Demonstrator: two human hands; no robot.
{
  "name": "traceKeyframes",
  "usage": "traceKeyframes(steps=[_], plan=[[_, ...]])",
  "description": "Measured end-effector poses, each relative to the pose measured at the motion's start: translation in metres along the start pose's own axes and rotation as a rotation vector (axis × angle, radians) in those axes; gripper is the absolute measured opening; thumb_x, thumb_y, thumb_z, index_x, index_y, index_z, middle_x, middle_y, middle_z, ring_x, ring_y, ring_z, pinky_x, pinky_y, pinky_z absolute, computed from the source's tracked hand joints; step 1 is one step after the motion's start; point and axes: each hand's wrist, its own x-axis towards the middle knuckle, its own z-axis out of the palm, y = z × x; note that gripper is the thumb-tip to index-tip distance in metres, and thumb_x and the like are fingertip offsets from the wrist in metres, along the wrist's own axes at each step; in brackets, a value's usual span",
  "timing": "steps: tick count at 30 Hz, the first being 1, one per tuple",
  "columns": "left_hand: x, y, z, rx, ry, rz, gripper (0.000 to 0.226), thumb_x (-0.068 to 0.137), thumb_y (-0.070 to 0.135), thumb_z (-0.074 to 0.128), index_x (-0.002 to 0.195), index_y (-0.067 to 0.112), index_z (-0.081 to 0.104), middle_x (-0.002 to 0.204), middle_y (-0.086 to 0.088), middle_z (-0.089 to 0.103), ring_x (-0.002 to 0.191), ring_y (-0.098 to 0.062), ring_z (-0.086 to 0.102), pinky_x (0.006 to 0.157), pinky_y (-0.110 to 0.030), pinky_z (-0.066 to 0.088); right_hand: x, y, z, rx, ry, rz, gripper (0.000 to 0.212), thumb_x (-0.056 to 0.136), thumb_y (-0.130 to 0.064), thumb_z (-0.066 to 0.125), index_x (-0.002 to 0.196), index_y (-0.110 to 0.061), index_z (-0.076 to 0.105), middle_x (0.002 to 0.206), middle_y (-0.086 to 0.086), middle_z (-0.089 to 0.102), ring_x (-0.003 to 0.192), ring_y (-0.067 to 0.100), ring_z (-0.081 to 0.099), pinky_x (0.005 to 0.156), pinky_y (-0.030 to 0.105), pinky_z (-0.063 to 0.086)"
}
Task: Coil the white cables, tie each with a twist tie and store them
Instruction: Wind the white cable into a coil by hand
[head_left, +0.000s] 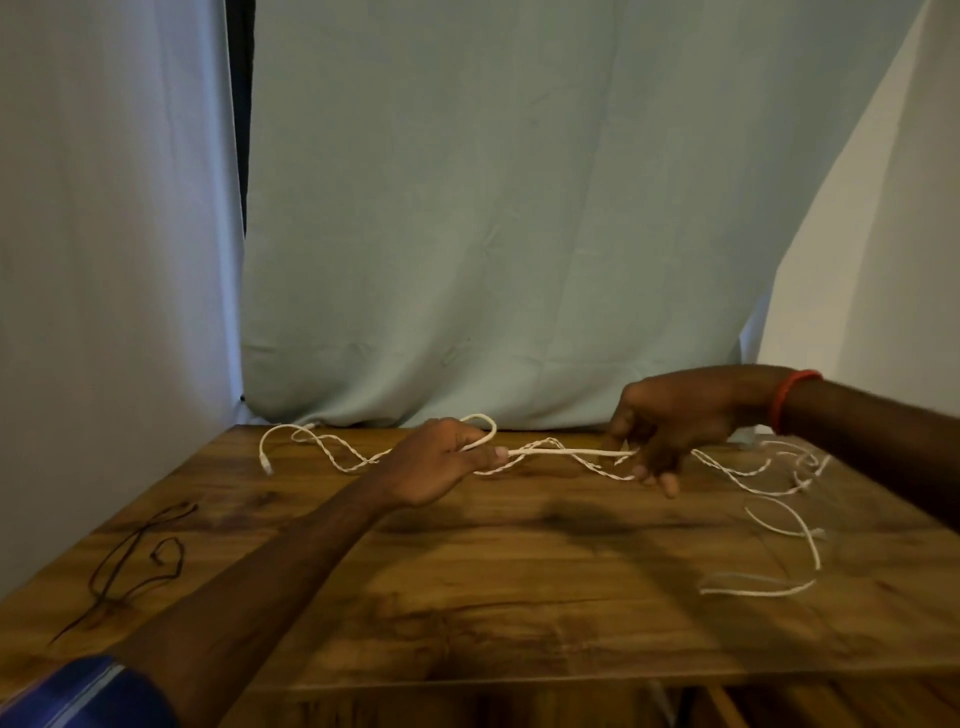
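White braided cables (566, 453) lie in loose, tangled waves on the far part of the wooden desk (519, 597), and some strands trail to the right. The left grip (441, 462) is closed around one strand beside a loop. The right grip (675, 421) pinches the same strand, which runs straight between them.

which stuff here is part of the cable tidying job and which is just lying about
In the job: white cables, one stretch held between left hand and right hand; dark ties, probably the twist ties.
Just there: table, backdrop cloth, red wristband.
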Motion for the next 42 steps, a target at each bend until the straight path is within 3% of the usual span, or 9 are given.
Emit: traceKeyframes(steps=[3, 6, 10, 16, 22, 28, 33, 36, 42], plan=[[-0.003, -0.008, 0.0, -0.124, -0.001, -0.048, 0.053, 0.089, 0.056, 0.061, 0.062, 0.011, 0.054, 0.056, 0.002, 0.042, 0.051, -0.011, 0.038, 0.058, -0.032, 0.028, -0.007, 0.019, -0.009, -0.675, 0.323, -0.062, 0.027, 0.092, -0.035, 0.064, 0.118, -0.031, 0.07, 0.107, -0.003, 0.074, 0.093, 0.019, 0.072, 0.08, 0.04, 0.06], [-0.005, -0.008, 0.0, -0.505, 0.002, -0.138, 0.043, 0.09, 0.042, 0.067, 0.072, 0.006, 0.051, 0.053, 0.0, 0.03, 0.047, -0.013, 0.022, 0.051, -0.03, 0.018, -0.011, 0.04, -0.005, -1.057, 0.792, -0.337, 0.041, 0.086, -0.029, 0.073, 0.126, -0.027, 0.067, 0.096, 0.001, 0.069, 0.079, 0.021, 0.07, 0.056, 0.034, 0.055], [-0.003, -0.004, -0.006, -1.062, -0.115, -0.225, 0.04, 0.085, 0.04, 0.066, 0.061, 0.019, 0.042, 0.048, 0.006, 0.023, 0.045, -0.012, 0.009, 0.046, -0.028, 0.006, -0.003, 0.064, 0.012, -0.935, 1.0, -0.546, 0.04, 0.095, -0.032, 0.056, 0.132, -0.017, 0.056, 0.083, 0.007, 0.057, 0.058, 0.017, 0.054, 0.041, 0.029, 0.046], [-0.001, 0.003, -0.01, -1.513, -0.172, -0.208, 0.043, 0.097, 0.038, 0.05, 0.059, 0.021, 0.038, 0.048, 0.007, 0.018, 0.041, -0.008, 0.01, 0.044, -0.024, 0.01, 0.029, 0.068, 0.048, -0.436, 1.372, -0.328, 0.047, 0.106, -0.046, 0.036, 0.122, -0.014, 0.066, 0.088, 0.004, 0.062, 0.069, 0.021, 0.061, 0.054, 0.033, 0.05], [-0.001, -0.003, -0.007, -1.654, -0.174, -0.184, 0.043, 0.099, 0.041, 0.044, 0.062, 0.02, 0.042, 0.051, 0.008, 0.018, 0.04, -0.007, 0.012, 0.043, -0.023, 0.012, 0.061, 0.044, 0.074, -0.325, 1.388, -0.007, 0.034, 0.102, -0.046, 0.043, 0.098, -0.022, 0.066, 0.069, 0.003, 0.068, 0.058, 0.027, 0.063, 0.049, 0.036, 0.046], [0.002, 0.006, 0.004, -1.675, -0.05, -0.183, 0.032, 0.097, 0.033, 0.043, 0.069, 0.018, 0.049, 0.048, 0.008, 0.031, 0.041, -0.006, 0.014, 0.046, -0.023, 0.012, 0.098, -0.005, 0.086, -0.049, 0.842, 0.296, 0.009, 0.097, -0.034, 0.054, 0.098, -0.026, 0.058, 0.102, 0.01, 0.068, 0.091, 0.033, 0.063, 0.073, 0.038, 0.051], [0.012, 0.02, 0.011, -1.572, 0.185, -0.178, 0.03, 0.102, 0.034, 0.039, 0.078, 0.017, 0.046, 0.054, 0.002, 0.041, 0.042, -0.01, 0.043, 0.044, -0.023, 0.035, 0.104, -0.05, 0.102, -0.234, 0.742, 0.101, 0.022, 0.096, -0.032, 0.053, 0.098, -0.013, 0.063, 0.105, 0.016, 0.067, 0.097, 0.036, 0.064, 0.074, 0.04, 0.05], [0.012, 0.026, 0.016, -1.432, 0.293, -0.147, 0.035, 0.106, 0.037, 0.033, 0.084, 0.014, 0.047, 0.07, -0.013, 0.064, 0.069, -0.03, 0.071, 0.063, -0.035, 0.06, 0.098, -0.064, 0.107, -0.29, 0.721, -0.03, 0.024, 0.098, -0.029, 0.05, 0.097, -0.01, 0.065, 0.101, 0.016, 0.069, 0.092, 0.035, 0.065, 0.072, 0.038, 0.048], [0.006, 0.028, 0.019, -1.006, 0.427, -0.078, 0.037, 0.109, 0.04, 0.028, 0.098, 0.02, 0.057, 0.111, -0.02, 0.072, 0.102, -0.043, 0.07, 0.084, -0.057, 0.056, 0.077, -0.07, 0.099, -0.078, 0.566, -0.216, 0.033, 0.1, -0.036, 0.052, 0.071, -0.023, 0.061, 0.065, -0.012, 0.055, 0.059, 0.004, 0.05, 0.064, 0.03, 0.041]])
